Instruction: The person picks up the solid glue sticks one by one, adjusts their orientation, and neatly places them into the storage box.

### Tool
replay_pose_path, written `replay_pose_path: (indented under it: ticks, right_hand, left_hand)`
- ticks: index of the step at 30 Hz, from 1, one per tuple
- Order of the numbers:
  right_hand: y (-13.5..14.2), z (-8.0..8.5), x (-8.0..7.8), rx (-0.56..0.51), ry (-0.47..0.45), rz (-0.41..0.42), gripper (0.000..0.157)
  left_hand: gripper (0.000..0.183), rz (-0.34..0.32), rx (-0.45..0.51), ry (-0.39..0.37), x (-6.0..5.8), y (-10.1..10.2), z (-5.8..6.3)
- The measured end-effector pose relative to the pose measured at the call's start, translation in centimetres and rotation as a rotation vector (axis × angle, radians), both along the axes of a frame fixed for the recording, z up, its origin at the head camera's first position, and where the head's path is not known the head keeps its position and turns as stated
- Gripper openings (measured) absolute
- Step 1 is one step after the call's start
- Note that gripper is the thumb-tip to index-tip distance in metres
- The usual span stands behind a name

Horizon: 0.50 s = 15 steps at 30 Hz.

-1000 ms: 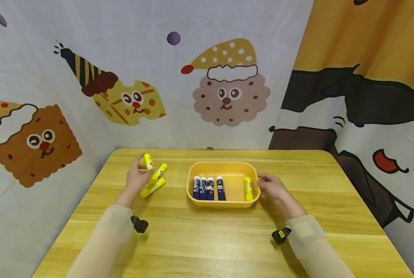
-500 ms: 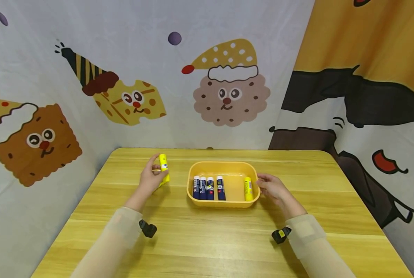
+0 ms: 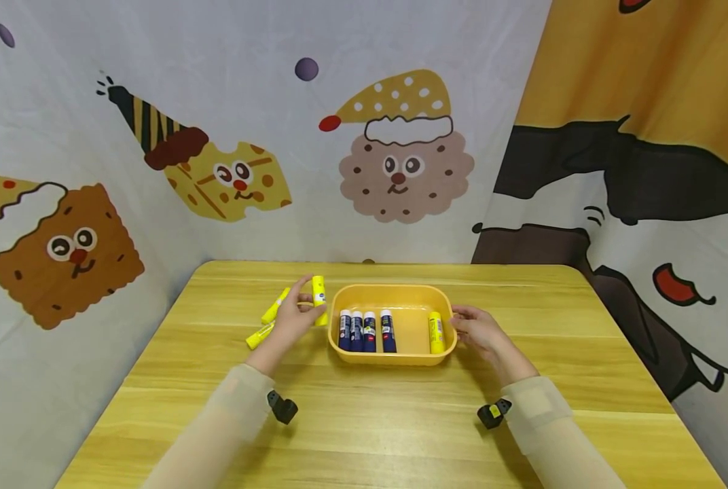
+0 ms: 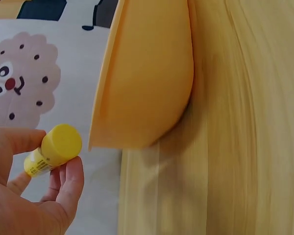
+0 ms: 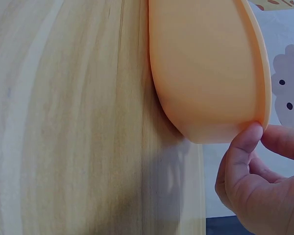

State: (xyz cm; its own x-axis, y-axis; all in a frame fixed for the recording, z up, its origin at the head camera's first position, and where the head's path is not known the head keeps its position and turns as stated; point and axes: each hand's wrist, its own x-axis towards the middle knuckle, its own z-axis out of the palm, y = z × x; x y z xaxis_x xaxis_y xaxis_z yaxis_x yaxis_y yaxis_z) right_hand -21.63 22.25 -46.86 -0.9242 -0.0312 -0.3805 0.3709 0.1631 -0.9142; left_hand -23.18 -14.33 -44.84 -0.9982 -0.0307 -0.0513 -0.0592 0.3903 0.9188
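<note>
My left hand point(image 3: 292, 318) holds a yellow glue stick point(image 3: 319, 299) upright beside the left end of a yellow-orange plastic tray point(image 3: 394, 358). In the left wrist view the thumb and fingers pinch the glue stick point(image 4: 59, 148), its round yellow end towards the camera, apart from the tray wall point(image 4: 147, 73). My right hand point(image 3: 485, 334) pinches the rim at the tray's right end; thumb and forefinger meet over the edge in the right wrist view. Inside the tray lie several dark blue glue sticks with white caps point(image 3: 356, 331) on the left and one yellow glue stick point(image 3: 437, 333) on the right.
Two more yellow glue sticks lie on the wooden table point(image 3: 376, 421) left of my left hand: one farther back point(image 3: 275, 305), one nearer point(image 3: 260, 335) and partly covered by the hand. A cartoon-printed cloth point(image 3: 315, 238) hangs behind the table's back edge.
My left hand has carried the yellow glue stick rightwards, from above the loose yellow ones to the tray's left end. The right hand and the tray have stayed in place.
</note>
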Motion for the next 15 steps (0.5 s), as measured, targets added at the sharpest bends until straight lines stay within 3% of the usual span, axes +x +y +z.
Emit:
replay_pose_path:
  ticks: [7, 15]
  right_hand:
    - [0.0, 0.0, 0.0, 0.005, -0.002, 0.002, 0.047]
    - [0.0, -0.1, -0.1, 0.018, -0.015, -0.002, 0.046]
  left_hand:
    - [0.073, -0.047, 0.064, -0.031, -0.2, 2.3, -0.6]
    - [0.073, -0.089, 0.045, -0.059, 0.1, 4.9, -0.4]
